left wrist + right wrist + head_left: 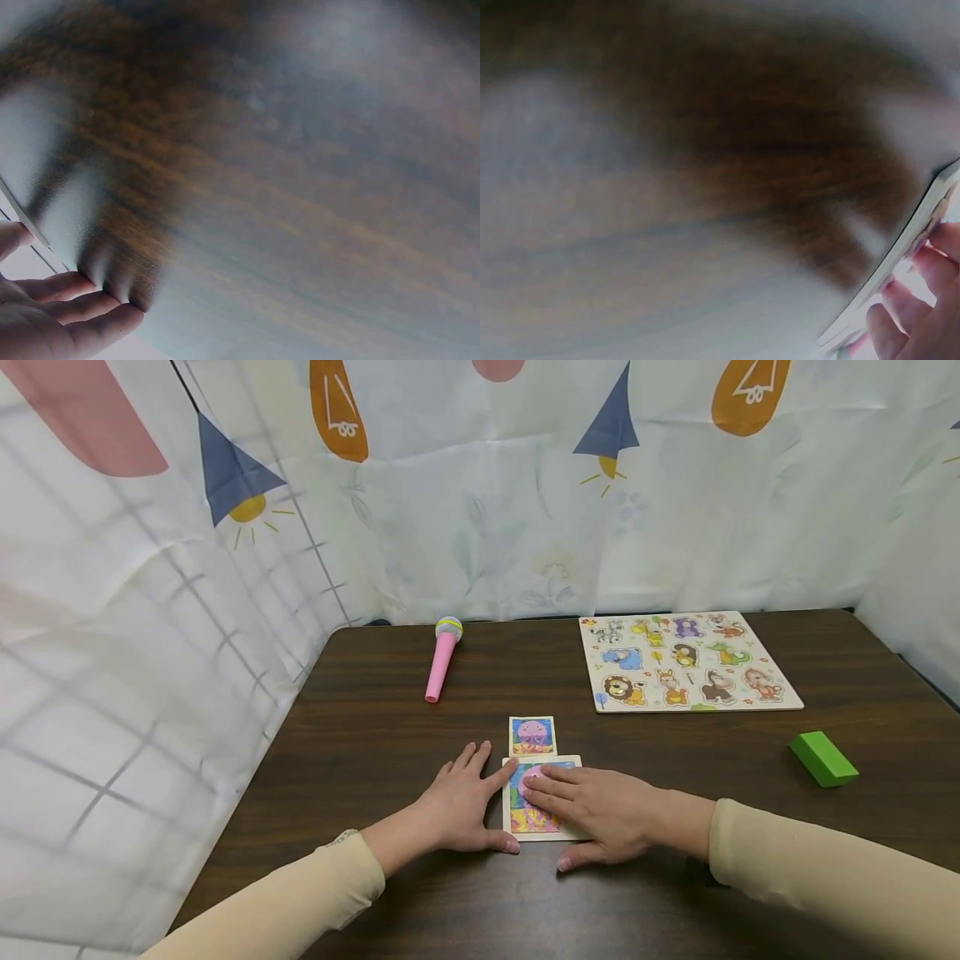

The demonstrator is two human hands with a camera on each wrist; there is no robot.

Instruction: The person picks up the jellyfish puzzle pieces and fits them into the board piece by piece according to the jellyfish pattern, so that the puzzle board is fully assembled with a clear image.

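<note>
A small square jellyfish picture puzzle (517, 820) with a pale border lies on the table in front of the person. The right hand (611, 810) lies across its right part, with straight fingers on the picture; the right wrist view shows those fingertips over the board's edge (885, 270). Spread out at the left side is the left hand (463, 806), its index fingertip at the upper left border and its other fingers on the tabletop. Just beyond the puzzle's top edge lies a smaller card (532, 736) with a matching pink jellyfish. Part of the picture is hidden under the right hand.
A pink toy microphone (442, 660) lies at the back left of the dark wooden table (360, 727). An animal peg-style board (686, 662) is at the back right, with a green block (823, 759) nearer on the right. Patterned curtains (480, 527) hang behind.
</note>
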